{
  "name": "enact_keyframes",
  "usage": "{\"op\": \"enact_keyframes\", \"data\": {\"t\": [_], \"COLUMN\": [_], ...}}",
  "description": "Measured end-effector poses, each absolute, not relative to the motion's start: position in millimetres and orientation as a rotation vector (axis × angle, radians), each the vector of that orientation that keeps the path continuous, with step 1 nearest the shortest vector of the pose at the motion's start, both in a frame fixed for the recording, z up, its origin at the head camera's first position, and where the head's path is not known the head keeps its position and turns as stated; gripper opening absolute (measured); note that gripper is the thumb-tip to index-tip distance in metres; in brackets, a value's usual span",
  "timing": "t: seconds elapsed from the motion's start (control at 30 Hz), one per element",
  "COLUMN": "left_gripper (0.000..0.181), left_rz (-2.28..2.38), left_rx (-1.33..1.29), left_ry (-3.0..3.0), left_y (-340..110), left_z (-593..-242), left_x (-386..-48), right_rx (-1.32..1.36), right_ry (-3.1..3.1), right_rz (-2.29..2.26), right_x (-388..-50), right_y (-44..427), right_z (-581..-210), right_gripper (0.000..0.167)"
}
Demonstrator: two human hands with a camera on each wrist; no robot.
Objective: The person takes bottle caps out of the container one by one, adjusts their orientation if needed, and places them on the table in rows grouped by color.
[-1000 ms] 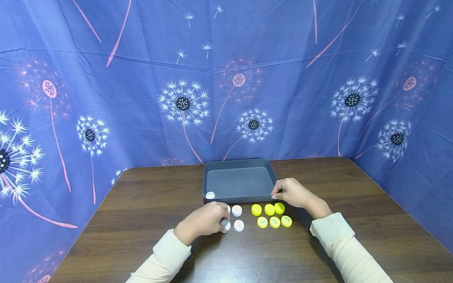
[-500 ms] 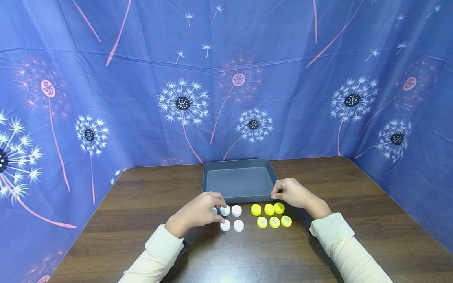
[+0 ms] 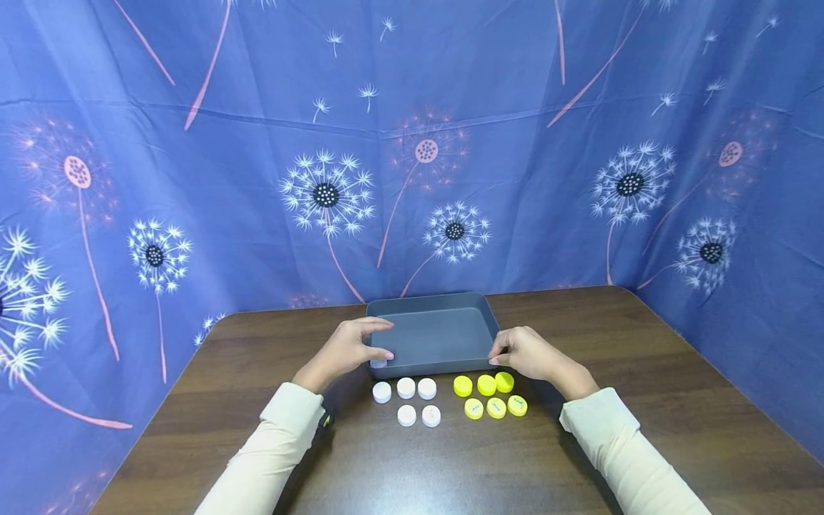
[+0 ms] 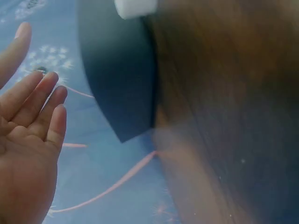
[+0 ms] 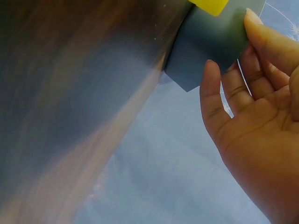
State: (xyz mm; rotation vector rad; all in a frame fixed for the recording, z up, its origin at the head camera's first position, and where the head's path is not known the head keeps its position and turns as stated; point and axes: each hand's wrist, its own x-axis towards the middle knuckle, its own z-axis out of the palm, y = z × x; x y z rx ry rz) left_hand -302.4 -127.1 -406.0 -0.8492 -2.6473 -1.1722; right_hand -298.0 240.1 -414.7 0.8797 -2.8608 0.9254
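My left hand (image 3: 347, 350) hovers at the left end of the dark grey tray (image 3: 433, 368), thumb and fingers spread apart with nothing between them. The left wrist view shows that palm with its fingers extended. Inside the tray's front left corner lies a white bottle cap (image 3: 378, 363), partly covered by my left thumb. At the front right corner my right hand (image 3: 528, 354) pinches the tray's rim between thumb and fingers. Several white caps (image 3: 406, 388) lie on the table before the tray, left of several yellow caps (image 3: 486, 385) set in two rows.
The brown wooden table (image 3: 257, 372) extends to both sides of the tray and in front of the caps. Behind it hangs a blue cloth (image 3: 257, 179) printed with dandelions. The tray stands near the table's back edge.
My left hand has left the white caps on the table and moved up and left to the tray's left end, its fingers spreading. My right hand stays at the tray's corner.
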Motion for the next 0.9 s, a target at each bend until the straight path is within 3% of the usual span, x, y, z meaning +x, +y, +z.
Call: {"op": "enact_keyframes", "data": {"t": [0.3,0.57,0.77,0.9], "left_gripper": [0.052,0.037,0.025,0.031], "left_rz": [-0.885,-0.593,-0.536,-0.506], "left_rx": [-0.896,-1.083,-1.021,-0.970], "left_ry": [-2.895,-2.880,-2.903,-2.913], "left_y": [-125,-131,-128,-126], "left_z": [-413,-416,-424,-427], "left_x": [-324,-330,-334,-335], "right_rx": [0.893,0.897,0.917,0.928], "right_ry": [-2.856,-2.855,-2.858,-2.847], "right_rz": [0.934,0.915,0.930,0.952], "right_x": [-297,-299,-299,-298], "right_y": [239,240,241,241], "right_z": [-414,-414,-415,-415], "right_gripper": [0.010,0.010,0.009,0.009]}}
